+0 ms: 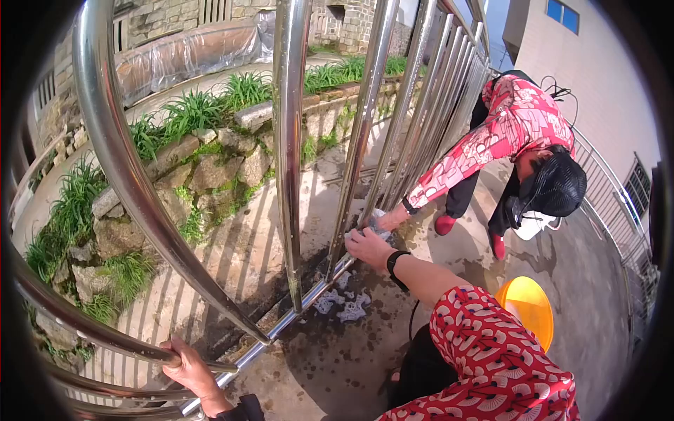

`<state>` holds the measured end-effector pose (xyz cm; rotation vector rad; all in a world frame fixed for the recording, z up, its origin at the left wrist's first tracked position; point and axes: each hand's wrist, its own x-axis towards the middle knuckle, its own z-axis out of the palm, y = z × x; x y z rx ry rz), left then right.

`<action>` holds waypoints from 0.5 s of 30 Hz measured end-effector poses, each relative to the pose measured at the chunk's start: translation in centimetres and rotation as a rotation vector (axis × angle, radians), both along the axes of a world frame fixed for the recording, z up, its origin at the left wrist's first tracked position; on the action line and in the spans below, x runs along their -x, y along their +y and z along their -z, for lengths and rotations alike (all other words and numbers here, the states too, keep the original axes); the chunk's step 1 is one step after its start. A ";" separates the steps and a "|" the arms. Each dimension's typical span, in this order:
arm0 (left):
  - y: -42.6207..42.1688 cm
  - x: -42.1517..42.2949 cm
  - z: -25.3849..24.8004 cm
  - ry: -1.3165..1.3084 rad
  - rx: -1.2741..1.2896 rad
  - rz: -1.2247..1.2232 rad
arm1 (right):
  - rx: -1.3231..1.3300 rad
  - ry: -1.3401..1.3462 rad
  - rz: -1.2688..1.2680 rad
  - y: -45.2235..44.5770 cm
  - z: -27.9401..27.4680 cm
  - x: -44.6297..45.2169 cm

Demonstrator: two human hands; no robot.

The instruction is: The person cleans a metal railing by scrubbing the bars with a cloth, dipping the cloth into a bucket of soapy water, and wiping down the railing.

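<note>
My left hand is closed round a shiny metal railing bar at the lower left. My right hand, with a dark band at the wrist, reaches to the foot of an upright post, just above the bottom rail. Its fingers are curled, and what they hold is hidden. A greyish, wet-looking cloth or foam shows just beyond them, by a co-worker's hand; I cannot tell whose grip it is in. White suds lie on the wet concrete beside the rail.
A co-worker in a pink patterned top and dark cap bends over at the right. Behind my arm stands a yellow bucket, with a white container farther off. Beyond the railing is a stone wall with plants.
</note>
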<state>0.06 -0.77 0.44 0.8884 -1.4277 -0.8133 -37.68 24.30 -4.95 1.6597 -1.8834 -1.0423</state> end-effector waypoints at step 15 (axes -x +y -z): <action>-1.1 -0.1 0.8 0.076 -0.343 0.042 | 0.602 0.410 -0.104 1.5 -32.7 4.4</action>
